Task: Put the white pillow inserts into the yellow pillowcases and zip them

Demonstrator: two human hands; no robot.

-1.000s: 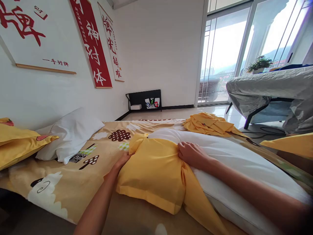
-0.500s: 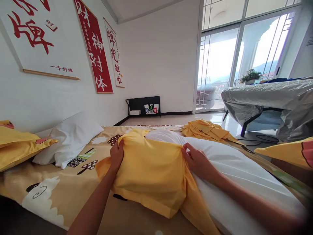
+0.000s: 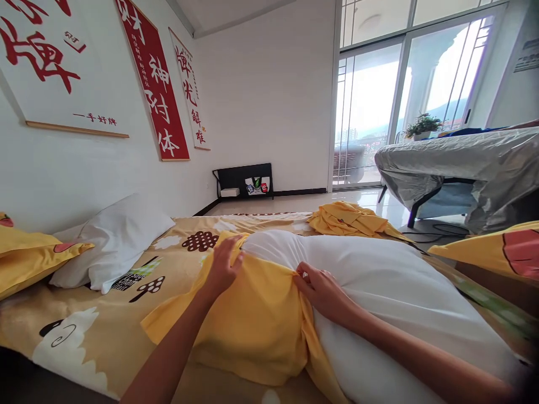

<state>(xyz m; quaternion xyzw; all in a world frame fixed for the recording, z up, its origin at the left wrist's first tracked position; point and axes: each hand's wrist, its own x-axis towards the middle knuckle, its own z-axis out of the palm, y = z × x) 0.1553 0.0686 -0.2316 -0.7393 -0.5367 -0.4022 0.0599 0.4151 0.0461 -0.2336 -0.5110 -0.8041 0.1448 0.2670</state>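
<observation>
Holds a yellow cloth [image 3: 261, 314] over the left end of a plump white pillow [image 3: 370, 280], on top of a beige patterned bed sheet [image 3: 130, 336]. Pinches the cloth's edge with the right hand [image 3: 322, 289], thumb and fingers together on a gathered fold, just where yellow meets white. Rests the left hand [image 3: 225, 269] on the cloth's far left edge, fingers slightly spread; cannot tell whether gripping or only touching there. Hangs loose in a flap beside the left forearm, and in a twisted fold below the right hand.

Just beyond the white pillow, in a crumpled heap: more yellow fabric [image 3: 349, 219]. To the left, near the wall: a second white pillow [image 3: 122, 235], with a yellow cushion [image 3: 33, 258] beside it. Farther out, on the wall: a red scroll [image 3: 155, 84]. Toward the glass door [image 3: 370, 106]: a plastic-covered table [image 3: 455, 148], bearing a potted plant [image 3: 423, 126].
</observation>
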